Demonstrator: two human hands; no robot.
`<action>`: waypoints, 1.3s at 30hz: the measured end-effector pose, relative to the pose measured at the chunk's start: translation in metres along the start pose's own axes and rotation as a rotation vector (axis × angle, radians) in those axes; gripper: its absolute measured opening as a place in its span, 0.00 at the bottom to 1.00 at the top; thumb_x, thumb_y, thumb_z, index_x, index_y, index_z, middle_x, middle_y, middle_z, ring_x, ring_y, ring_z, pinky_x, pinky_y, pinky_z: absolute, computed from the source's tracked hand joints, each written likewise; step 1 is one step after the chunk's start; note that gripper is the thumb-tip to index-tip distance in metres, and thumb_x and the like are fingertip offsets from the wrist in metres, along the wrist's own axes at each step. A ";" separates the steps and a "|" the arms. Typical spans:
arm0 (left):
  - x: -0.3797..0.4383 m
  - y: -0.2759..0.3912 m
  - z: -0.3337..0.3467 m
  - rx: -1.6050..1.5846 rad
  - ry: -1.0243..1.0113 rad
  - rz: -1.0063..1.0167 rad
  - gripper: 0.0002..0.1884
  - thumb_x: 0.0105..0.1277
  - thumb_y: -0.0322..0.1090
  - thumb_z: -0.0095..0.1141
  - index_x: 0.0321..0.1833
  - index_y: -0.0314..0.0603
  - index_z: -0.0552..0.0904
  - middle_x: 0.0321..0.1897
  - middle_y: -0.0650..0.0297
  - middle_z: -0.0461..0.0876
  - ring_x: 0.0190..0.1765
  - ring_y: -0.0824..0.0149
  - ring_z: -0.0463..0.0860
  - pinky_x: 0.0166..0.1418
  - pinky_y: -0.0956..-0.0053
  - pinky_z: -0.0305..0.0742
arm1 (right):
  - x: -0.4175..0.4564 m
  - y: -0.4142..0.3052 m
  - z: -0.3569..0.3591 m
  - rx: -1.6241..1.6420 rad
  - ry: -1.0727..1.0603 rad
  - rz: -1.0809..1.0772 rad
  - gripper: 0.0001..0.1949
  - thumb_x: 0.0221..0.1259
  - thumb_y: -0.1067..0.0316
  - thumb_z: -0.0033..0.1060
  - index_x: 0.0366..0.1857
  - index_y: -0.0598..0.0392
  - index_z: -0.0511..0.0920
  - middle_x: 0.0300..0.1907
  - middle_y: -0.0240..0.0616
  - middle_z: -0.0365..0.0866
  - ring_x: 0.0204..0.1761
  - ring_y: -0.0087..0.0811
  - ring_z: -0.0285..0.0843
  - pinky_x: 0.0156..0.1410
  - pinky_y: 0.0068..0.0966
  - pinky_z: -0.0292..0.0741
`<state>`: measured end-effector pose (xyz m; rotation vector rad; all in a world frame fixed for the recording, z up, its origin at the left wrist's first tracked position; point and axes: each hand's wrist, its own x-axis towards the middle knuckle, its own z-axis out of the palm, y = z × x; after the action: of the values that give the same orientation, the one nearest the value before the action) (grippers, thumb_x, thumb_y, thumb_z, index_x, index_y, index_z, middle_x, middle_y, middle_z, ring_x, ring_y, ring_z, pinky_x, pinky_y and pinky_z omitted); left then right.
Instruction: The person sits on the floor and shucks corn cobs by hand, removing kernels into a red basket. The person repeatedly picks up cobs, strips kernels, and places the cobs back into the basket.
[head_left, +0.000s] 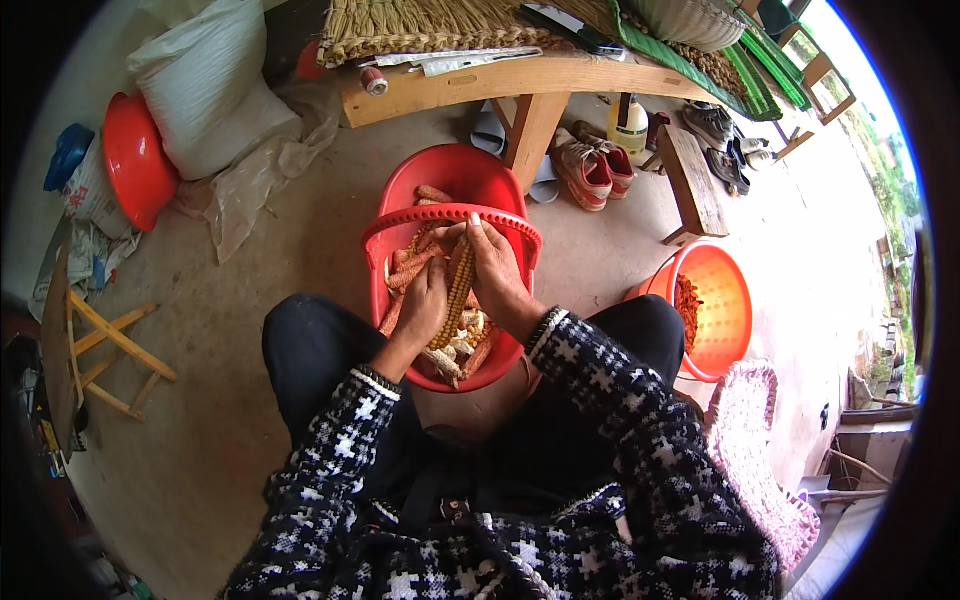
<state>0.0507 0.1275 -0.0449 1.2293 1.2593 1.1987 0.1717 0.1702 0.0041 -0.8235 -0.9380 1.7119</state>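
Both of my hands hold one ear of dried yellow corn (459, 289) above a red plastic basket (465, 169). My left hand (426, 296) grips the ear's left side. My right hand (491, 262) wraps the upper right, its thumb laid along the top end. Rows of kernels still cover the face turned up; the underside is hidden. Inside the basket lie several reddish bare cobs (409, 274), some loose kernels and pale husk-like pieces (442, 362). The basket's arched handle (450, 212) stands up just beyond my fingers.
An orange bucket (731, 315) with reddish bits inside stands right of my knee, near a wooden stool (694, 184). Ahead is a wooden bench (450, 86) bearing a knife (570, 26). Shoes (589, 169) sit beneath it. A white sack (210, 97) and red basin (135, 161) stand left.
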 end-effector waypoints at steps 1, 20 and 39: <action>-0.002 0.012 -0.001 -0.092 -0.070 -0.100 0.27 0.81 0.51 0.31 0.59 0.30 0.74 0.46 0.51 0.82 0.50 0.59 0.82 0.51 0.65 0.76 | 0.000 -0.001 -0.002 0.010 0.030 0.010 0.22 0.77 0.46 0.43 0.43 0.59 0.77 0.45 0.40 0.83 0.44 0.26 0.76 0.54 0.26 0.75; -0.012 0.045 -0.004 -0.238 -0.190 -0.174 0.28 0.79 0.56 0.36 0.53 0.36 0.80 0.30 0.63 0.83 0.26 0.71 0.83 0.29 0.80 0.79 | 0.013 -0.001 -0.013 0.009 0.244 -0.052 0.24 0.76 0.45 0.43 0.39 0.59 0.77 0.29 0.33 0.78 0.29 0.23 0.76 0.35 0.22 0.78; -0.003 0.010 -0.013 0.038 -0.090 0.021 0.28 0.80 0.53 0.37 0.57 0.32 0.78 0.37 0.61 0.85 0.32 0.74 0.83 0.35 0.80 0.79 | 0.021 -0.007 -0.013 0.139 0.405 -0.112 0.19 0.75 0.48 0.47 0.37 0.56 0.73 0.33 0.36 0.82 0.26 0.22 0.73 0.33 0.20 0.77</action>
<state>0.0385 0.1241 -0.0342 1.3133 1.2105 1.1264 0.1802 0.1944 0.0021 -0.9603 -0.5723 1.4238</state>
